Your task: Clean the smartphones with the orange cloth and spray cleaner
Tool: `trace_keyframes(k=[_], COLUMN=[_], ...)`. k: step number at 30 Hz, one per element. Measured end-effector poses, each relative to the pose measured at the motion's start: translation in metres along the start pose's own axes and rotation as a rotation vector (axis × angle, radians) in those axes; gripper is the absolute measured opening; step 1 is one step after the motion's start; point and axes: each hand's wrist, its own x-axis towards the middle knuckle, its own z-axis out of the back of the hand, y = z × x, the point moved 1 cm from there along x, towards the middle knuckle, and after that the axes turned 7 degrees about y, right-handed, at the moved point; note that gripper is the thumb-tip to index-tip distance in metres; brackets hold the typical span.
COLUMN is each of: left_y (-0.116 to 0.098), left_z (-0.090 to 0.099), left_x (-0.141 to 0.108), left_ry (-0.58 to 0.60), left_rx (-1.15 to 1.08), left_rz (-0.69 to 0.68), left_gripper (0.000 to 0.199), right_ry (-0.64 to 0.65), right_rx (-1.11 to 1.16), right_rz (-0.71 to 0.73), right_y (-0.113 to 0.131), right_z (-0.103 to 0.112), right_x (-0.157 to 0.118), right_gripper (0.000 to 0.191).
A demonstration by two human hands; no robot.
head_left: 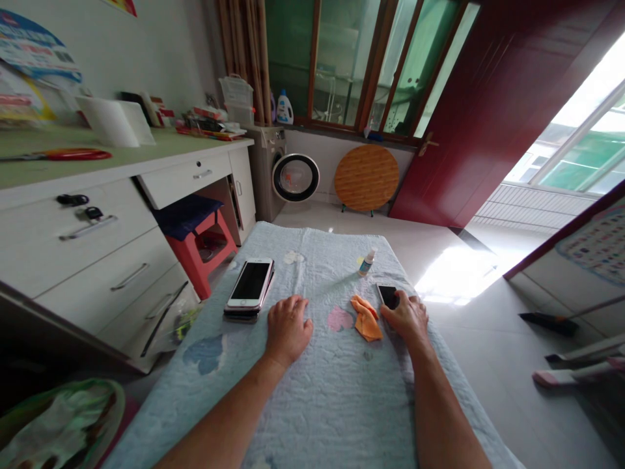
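Forearms (224, 407) end in a loosely spread left hand (288, 329) near stacked phones (250, 284) and a right hand (409, 320) touching one separate phone (388, 296), grip unclear, beside cloth (366, 320) and bottle (366, 263).

The person's forearms are bare, with no sleeves visible. The left hand (289, 329) and right hand (406, 317) are ungloved, the visible fingers ringless.
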Motion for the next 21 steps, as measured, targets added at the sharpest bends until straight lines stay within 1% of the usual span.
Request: trace_keyframes(k=[3, 10, 17, 21], left_y=[0.0, 0.0, 0.0, 0.001], left_z=[0.001, 0.001, 0.0, 0.0], left_x=[0.0, 0.0, 0.001, 0.001], left_ry=[0.005, 0.021, 0.017, 0.007], left_rx=[0.001, 0.001, -0.001, -0.007], left_rz=[0.001, 0.005, 0.002, -0.007], left_gripper=[0.035, 0.036, 0.036, 0.036], right_ry=[-0.013, -0.09, -0.093, -0.104], right_rx=[0.019, 0.075, 0.069, 0.089], right_rz=[0.002, 0.017, -0.047, -0.037], right_y=[0.0, -0.001, -0.002, -0.002], right_z=[-0.002, -0.009, -0.008, -0.011], right_x=[0.001, 0.008, 0.006, 0.008], right_gripper=[0.063, 0.063, 0.063, 0.061])
